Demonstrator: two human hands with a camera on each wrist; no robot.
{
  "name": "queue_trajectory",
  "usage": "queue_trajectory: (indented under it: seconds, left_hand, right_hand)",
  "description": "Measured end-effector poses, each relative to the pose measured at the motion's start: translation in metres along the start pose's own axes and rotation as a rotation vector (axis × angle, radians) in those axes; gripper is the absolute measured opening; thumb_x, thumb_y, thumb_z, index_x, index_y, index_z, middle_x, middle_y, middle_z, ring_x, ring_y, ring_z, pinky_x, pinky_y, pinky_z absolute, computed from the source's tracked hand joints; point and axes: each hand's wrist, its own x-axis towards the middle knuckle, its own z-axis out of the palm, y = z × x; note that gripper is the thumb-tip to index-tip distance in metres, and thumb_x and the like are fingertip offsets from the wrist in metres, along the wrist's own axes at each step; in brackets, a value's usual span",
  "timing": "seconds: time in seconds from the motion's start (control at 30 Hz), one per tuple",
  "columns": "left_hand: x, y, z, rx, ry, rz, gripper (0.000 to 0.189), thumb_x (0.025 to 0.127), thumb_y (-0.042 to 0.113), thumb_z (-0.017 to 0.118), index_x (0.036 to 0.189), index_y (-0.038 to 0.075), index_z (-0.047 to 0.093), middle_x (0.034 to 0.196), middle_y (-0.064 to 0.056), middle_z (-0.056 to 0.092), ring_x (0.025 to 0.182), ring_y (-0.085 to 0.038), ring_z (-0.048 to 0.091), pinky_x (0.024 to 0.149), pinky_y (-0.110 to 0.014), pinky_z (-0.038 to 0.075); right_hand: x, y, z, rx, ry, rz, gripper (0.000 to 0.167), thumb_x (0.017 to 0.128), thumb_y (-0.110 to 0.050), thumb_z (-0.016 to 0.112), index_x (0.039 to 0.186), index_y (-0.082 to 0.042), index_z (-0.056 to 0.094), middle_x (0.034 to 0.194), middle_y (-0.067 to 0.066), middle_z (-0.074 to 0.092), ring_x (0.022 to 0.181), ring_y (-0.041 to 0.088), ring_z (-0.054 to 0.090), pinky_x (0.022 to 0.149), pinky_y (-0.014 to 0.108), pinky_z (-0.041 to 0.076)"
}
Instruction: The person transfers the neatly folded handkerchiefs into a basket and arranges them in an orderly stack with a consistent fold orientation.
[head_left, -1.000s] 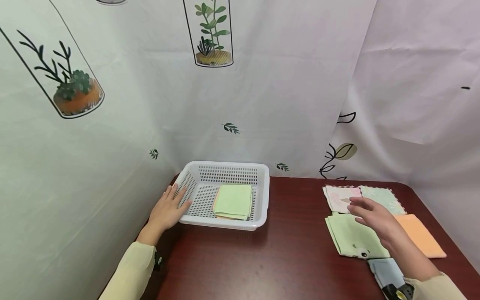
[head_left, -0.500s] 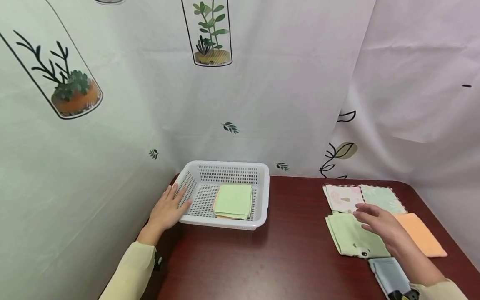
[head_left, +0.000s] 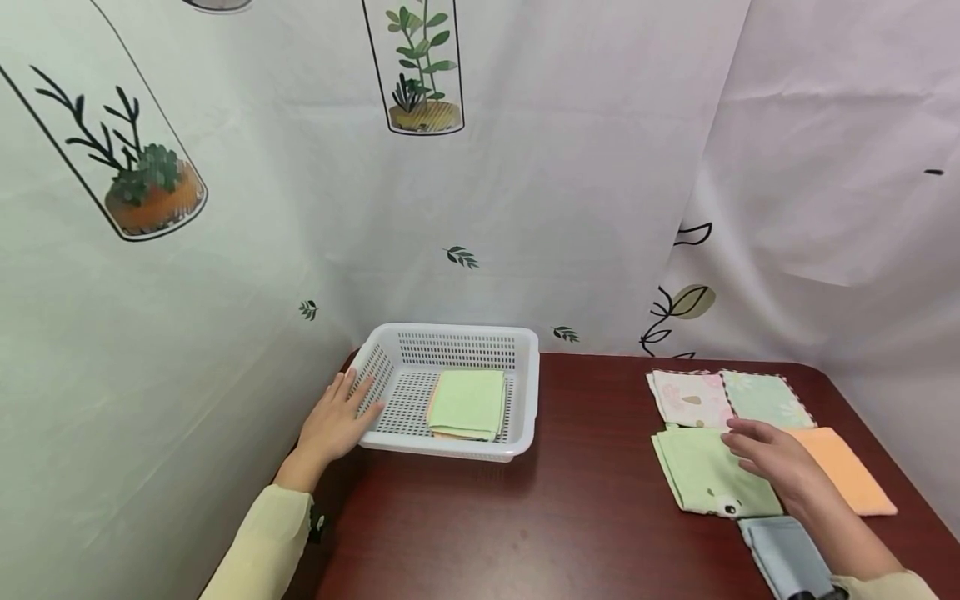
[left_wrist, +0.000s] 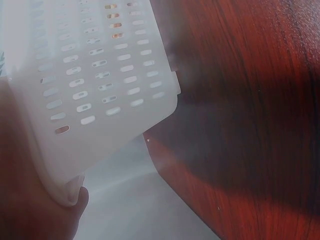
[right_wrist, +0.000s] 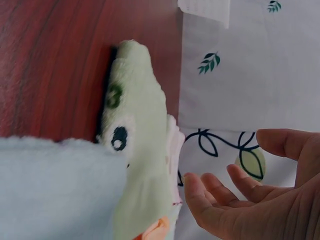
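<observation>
My left hand [head_left: 333, 421] rests with spread, straight fingers on the left rim of a white plastic basket [head_left: 450, 447]; the left wrist view shows the basket's slotted wall [left_wrist: 100, 135] from outside. Inside the basket lies a folded light green towel [head_left: 468, 400], with an orange edge showing beneath it. Over on the right, my right hand [head_left: 780, 462] holds nothing, its fingers loosely bent above a folded green towel [head_left: 697, 471] with an eye design. In the right wrist view that green towel [right_wrist: 142, 145] lies past the fingertips, and the thumb is apart from the fingers.
Around the green towel lie a pink patterned towel [head_left: 690, 398], a pale mint one [head_left: 768, 400], an orange one [head_left: 847, 471] and a blue-grey one [head_left: 783, 554]. All are on the dark red wooden table [head_left: 570, 517]. A printed white curtain [head_left: 570, 208] hangs behind.
My right hand has drawn back towards me and slightly to the right, uncovering more of the pink and green towels. My left hand stays on the basket rim.
</observation>
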Motion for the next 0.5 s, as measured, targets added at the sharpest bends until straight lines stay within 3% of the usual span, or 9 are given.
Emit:
queue_trajectory:
  seconds: [0.5]
  left_hand:
    - [0.0, 0.001, 0.0, 0.005, 0.005, 0.0, 0.073, 0.104, 0.052, 0.045, 0.158, 0.004, 0.033, 0.166, -0.026, 0.015, 0.153, -0.046, 0.008, 0.123, -0.06, 0.014]
  right_hand:
    - [0.005, 0.017, -0.01, -0.006, -0.017, 0.04, 0.077, 0.109, -0.041, 0.037, 0.154, 0.016, 0.012, 0.155, 0.043, 0.019, 0.141, 0.056, 0.029, 0.107, 0.054, 0.046]
